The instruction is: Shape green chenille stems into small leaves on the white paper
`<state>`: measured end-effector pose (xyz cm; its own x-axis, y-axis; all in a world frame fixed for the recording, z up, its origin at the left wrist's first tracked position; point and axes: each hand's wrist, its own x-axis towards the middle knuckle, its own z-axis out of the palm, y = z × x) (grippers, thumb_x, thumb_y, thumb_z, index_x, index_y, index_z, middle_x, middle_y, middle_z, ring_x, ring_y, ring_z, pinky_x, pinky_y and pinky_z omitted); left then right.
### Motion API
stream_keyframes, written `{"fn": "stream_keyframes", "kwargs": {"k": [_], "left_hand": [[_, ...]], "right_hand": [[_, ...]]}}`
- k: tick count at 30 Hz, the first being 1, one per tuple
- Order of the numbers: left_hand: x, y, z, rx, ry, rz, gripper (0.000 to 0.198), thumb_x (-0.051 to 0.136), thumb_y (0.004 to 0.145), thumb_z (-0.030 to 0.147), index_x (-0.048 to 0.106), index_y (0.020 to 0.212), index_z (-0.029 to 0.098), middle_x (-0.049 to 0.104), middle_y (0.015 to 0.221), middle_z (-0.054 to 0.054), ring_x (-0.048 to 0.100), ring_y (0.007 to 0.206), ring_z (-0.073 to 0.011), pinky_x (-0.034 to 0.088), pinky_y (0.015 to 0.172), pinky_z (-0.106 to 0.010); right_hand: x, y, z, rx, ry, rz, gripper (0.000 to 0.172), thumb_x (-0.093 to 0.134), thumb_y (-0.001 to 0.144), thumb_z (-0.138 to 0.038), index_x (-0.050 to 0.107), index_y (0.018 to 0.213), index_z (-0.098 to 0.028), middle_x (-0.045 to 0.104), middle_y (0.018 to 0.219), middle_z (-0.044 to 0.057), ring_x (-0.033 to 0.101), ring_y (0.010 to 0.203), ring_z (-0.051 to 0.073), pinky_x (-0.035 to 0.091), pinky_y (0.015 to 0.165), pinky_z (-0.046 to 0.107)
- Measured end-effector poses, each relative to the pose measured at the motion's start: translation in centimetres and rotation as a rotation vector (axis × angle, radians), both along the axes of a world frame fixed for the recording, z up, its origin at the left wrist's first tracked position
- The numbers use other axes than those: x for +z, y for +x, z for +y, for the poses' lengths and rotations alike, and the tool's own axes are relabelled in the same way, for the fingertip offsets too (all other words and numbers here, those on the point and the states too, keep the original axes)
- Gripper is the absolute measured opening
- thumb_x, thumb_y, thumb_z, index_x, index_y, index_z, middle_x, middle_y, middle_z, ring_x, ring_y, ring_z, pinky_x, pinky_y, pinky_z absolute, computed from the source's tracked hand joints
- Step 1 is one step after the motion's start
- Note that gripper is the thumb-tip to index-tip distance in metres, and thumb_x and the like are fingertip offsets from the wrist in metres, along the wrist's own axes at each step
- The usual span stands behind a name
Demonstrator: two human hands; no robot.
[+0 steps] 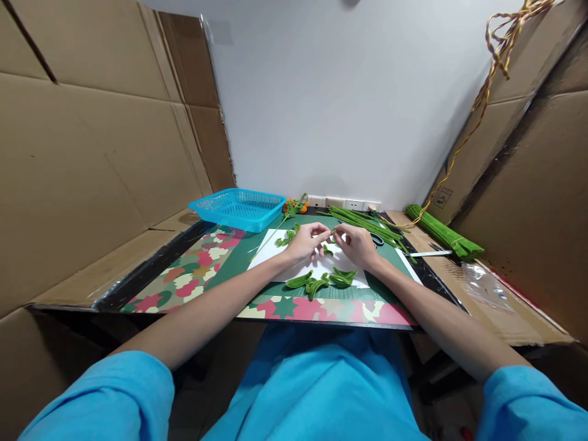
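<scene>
Over a white sheet (280,269), my left hand (309,242) and my right hand (357,245) meet almost fingertip to fingertip. Both are closed in a pinch around a small green pipe cleaner piece (334,231), mostly hidden by the fingers. Below them on the sheet lie several leaf shapes bent from green pipe cleaner (342,277). More curled green pieces (285,239) rest beyond my left hand. Beside my right hand, partly covered by it, is a scissors handle (377,239). Loose straight green pipe cleaners (362,218) lie behind the right hand.
A blue plastic basket (243,208) stands at the back left, beside an orange flower (296,206) on a green stem. A thick green pipe cleaner bundle (443,233) and a clear plastic bag (487,285) lie right. Cardboard walls (105,135) flank the table; sockets (344,203) line the back wall.
</scene>
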<state>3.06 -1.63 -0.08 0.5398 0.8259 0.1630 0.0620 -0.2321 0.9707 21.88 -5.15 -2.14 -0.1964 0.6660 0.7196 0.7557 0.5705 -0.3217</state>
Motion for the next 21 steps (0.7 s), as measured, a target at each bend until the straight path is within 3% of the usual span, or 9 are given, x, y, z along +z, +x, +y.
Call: {"fn": "stream_keyframes", "kwargs": {"k": [10, 21], "left_hand": [[0.4, -0.1, -0.8, 0.076, 0.299, 0.118, 0.044, 0.063, 0.085, 0.060, 0.061, 0.089, 0.016, 0.065, 0.082, -0.001, 0.054, 0.048, -0.0053, 0.042, 0.045, -0.018], [0.5, -0.2, -1.3, 0.135, 0.324, 0.167, 0.038, 0.062, 0.086, 0.055, 0.055, 0.081, 0.018, 0.063, 0.074, 0.001, 0.052, 0.045, -0.0058, 0.037, 0.044, -0.019]], "right_hand": [[0.1, -0.1, -0.5, -0.042, -0.012, -0.078, 0.015, 0.056, 0.097, -0.029, 0.069, 0.096, -0.021, 0.074, 0.084, 0.002, 0.059, 0.061, 0.014, 0.037, 0.063, 0.025], [0.0, -0.5, -0.5, -0.026, 0.018, -0.085, 0.020, 0.055, 0.097, -0.027, 0.069, 0.088, -0.019, 0.072, 0.078, 0.003, 0.058, 0.062, 0.014, 0.038, 0.063, 0.026]]}}
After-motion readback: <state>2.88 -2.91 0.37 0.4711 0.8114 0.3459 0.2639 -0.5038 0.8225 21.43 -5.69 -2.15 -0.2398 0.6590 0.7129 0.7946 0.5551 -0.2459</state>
